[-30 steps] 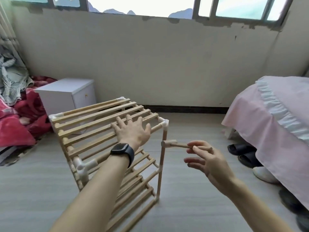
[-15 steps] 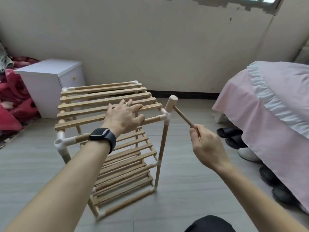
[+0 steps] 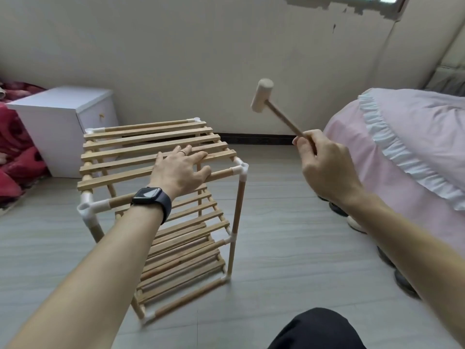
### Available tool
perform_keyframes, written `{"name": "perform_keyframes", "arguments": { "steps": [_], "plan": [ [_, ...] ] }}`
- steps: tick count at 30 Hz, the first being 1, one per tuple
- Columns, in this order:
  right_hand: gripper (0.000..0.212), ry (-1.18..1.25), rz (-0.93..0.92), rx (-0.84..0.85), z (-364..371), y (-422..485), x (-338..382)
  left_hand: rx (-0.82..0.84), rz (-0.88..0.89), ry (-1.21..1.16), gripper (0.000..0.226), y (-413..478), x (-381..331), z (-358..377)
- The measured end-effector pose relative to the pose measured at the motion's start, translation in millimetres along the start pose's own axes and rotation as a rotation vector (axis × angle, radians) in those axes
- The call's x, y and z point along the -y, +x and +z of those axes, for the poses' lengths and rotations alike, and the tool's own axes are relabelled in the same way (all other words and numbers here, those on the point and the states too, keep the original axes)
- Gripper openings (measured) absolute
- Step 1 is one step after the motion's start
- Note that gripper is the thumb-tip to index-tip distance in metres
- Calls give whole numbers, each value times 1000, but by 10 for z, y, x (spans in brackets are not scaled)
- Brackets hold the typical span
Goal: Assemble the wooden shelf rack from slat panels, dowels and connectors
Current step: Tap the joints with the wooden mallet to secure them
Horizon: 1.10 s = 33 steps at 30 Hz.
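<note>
**Mallet held high, left hand flat on rack top**

The rack [image 3: 161,144] stands on the grey floor [image 3: 289,238], straight ahead of the person and under the left hand. Its top slat panel [image 3: 141,149] is in place. More slat panels show lower down, beneath the left forearm.

The left hand [image 3: 180,170] lies palm down on the top slat panel, toward its near right end. Its fingers are spread and almost straight across the slats, and the thumb is against the front dowel [image 3: 221,173]. There is a ring [image 3: 183,152] on one finger and a dark watch [image 3: 151,196] on the wrist.

The right hand [image 3: 324,165] is in the air to the right of the rack, not touching it. Its fingers are curled tight round the lower end of the mallet [image 3: 261,95] handle. The mallet head sits up and to the left of that hand, tilted, and well clear of the rack.

A white corner connector [image 3: 240,168] lies between the two hands, just right of the left thumb. It joins the front dowel, a side dowel and the upright post [image 3: 237,210]. A second white connector [image 3: 86,206] sits left of the left wrist.

- **Beyond the left hand:** a white cabinet [image 3: 50,117], with a red blanket [image 3: 15,157] further left.
- **Right of the right hand:** a bed [image 3: 407,137] with a pink cover and white frill.
- **Under the right forearm:** shoes [image 3: 354,222] at the bed's edge.
- **Bottom of view:** a dark-clothed knee [image 3: 317,328].
</note>
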State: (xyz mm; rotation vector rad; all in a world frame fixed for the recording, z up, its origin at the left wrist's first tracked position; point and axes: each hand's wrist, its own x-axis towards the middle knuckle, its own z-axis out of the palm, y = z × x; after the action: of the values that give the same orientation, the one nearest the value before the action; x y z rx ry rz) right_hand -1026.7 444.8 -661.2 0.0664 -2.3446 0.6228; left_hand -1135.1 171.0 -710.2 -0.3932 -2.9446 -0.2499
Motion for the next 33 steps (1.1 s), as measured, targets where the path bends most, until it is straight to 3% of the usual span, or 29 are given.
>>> {"name": "perform_keyframes", "arguments": {
  "steps": [1, 2, 4, 5, 8, 9, 10, 12, 13, 16, 18, 20, 23, 26, 30, 33],
  "plan": [
    [23, 33, -15, -26, 32, -52, -1, 0, -2, 0, 59, 4, -2, 0],
    [22, -18, -23, 64, 84, -107, -4, 1, -4, 0, 59, 6, -1, -4],
    [23, -257, 22, 458, 171, -215, -44, 3, -5, -3, 59, -1, -7, -5],
    [23, -280, 39, 506, 180, -207, -75, 2, -3, -4, 59, -2, -10, -5],
    [20, -28, -24, 101, 179, -176, -96, 3, 2, -2, 59, 13, 6, 1],
    [19, -26, -44, 60, 189, -185, -110, 4, 2, -4, 59, 17, 10, 3],
    [19, -97, -46, 148, 198, -186, -104, 2, 2, -4, 59, 24, 12, 4],
    [21, -285, 15, 481, 207, -245, -120, -4, 2, -3, 60, 30, 10, 19],
    [21, -269, 34, 470, 207, -243, -145, -8, 7, -2, 60, 38, 11, 26],
    [17, -48, -11, 132, 190, -284, -154, -21, 12, 0, 60, 62, 29, 50],
    [15, -133, -13, 327, 220, -340, -135, -13, 7, 2, 60, 66, 28, 55],
    [18, -212, 56, 544, 263, -423, -195, -28, 1, 33, 60, 23, -11, 63],
    [21, -17, 144, 323, 303, -542, -320, -162, -10, 153, 61, -116, -121, 156],
    [24, 176, 383, 210, 544, -817, -505, -267, -6, 177, 61, -182, -268, 263],
    [30, 196, 717, 335, 1123, -1340, -925, -336, 153, 267, 64, -178, -589, 547],
    [30, 127, 921, 458, 1623, -1768, -1254, -417, 143, 267, 67, -138, -722, 773]
  ]
}}
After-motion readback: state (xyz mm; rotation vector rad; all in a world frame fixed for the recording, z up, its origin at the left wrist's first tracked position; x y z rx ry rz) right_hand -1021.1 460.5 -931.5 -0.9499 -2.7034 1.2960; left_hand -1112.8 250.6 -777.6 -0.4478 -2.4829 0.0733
